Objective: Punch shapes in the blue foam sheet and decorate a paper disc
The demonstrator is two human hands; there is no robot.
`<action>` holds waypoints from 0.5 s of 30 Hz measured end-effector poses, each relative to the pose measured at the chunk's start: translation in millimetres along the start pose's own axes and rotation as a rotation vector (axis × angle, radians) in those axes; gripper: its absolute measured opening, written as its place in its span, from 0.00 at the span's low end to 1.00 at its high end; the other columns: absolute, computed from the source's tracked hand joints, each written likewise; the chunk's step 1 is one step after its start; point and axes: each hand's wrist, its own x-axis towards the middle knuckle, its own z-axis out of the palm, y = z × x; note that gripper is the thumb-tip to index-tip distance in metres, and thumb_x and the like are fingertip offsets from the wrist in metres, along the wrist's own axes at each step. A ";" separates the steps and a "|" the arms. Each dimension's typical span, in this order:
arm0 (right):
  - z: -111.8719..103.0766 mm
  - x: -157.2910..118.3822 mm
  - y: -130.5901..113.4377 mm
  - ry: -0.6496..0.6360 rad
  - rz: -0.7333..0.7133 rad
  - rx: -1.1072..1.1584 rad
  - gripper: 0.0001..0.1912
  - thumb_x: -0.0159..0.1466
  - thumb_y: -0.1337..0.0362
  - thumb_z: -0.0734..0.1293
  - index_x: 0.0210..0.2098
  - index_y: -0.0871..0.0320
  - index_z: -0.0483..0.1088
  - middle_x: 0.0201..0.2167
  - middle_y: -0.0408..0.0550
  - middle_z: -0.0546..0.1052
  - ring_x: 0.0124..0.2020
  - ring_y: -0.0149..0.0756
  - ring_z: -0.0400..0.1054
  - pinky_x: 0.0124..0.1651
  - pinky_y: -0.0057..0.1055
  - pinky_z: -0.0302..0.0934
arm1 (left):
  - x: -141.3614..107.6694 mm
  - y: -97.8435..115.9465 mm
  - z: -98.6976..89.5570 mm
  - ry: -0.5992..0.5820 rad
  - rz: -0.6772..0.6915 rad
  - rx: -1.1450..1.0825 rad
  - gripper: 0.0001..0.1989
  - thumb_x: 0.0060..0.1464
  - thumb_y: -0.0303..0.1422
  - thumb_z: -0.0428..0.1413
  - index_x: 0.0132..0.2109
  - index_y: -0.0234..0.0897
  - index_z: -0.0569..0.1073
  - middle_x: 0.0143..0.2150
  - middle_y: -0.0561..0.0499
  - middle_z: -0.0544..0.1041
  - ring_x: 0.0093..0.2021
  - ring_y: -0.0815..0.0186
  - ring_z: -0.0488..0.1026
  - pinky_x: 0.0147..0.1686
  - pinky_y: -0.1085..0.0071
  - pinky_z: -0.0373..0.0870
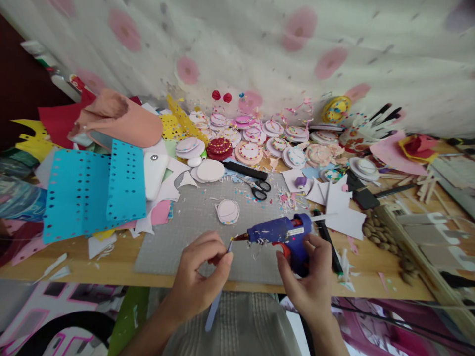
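Observation:
My right hand is wrapped round the handle of a blue glue gun with a red trigger and a white glue stick at its back. Its nozzle points left. My left hand pinches a narrow lavender strip, whose lower end hangs past the table edge. Whether this strip is paper or a tool, I cannot tell. Its upper tip is close to the nozzle, with a tiny yellowish bit there. Just beyond lies a small round white paper piece with coloured dots along its rim, on the grey cutting mat.
Black-handled scissors and several decorated paper hats lie farther back. At left are blue dotted paper, a white device and a pink cap. Paper scraps and a wooden-edged tray are at right.

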 end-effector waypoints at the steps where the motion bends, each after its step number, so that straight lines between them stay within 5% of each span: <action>1: 0.0 -0.2 0.4 -0.002 0.001 -0.003 0.20 0.57 0.63 0.69 0.45 0.54 0.58 0.30 0.42 0.67 0.22 0.27 0.61 0.22 0.22 0.59 | -0.2 -0.4 -0.1 0.000 -0.001 0.000 0.15 0.58 0.26 0.51 0.23 0.36 0.64 0.22 0.55 0.62 0.25 0.70 0.62 0.26 0.73 0.58; 15: -1.4 0.4 1.3 -0.011 -0.014 -0.038 0.20 0.57 0.63 0.69 0.45 0.55 0.58 0.29 0.40 0.66 0.20 0.26 0.60 0.21 0.23 0.59 | -0.1 -0.9 -0.1 -0.016 -0.012 -0.021 0.15 0.58 0.25 0.51 0.23 0.36 0.64 0.23 0.55 0.62 0.25 0.70 0.62 0.26 0.73 0.58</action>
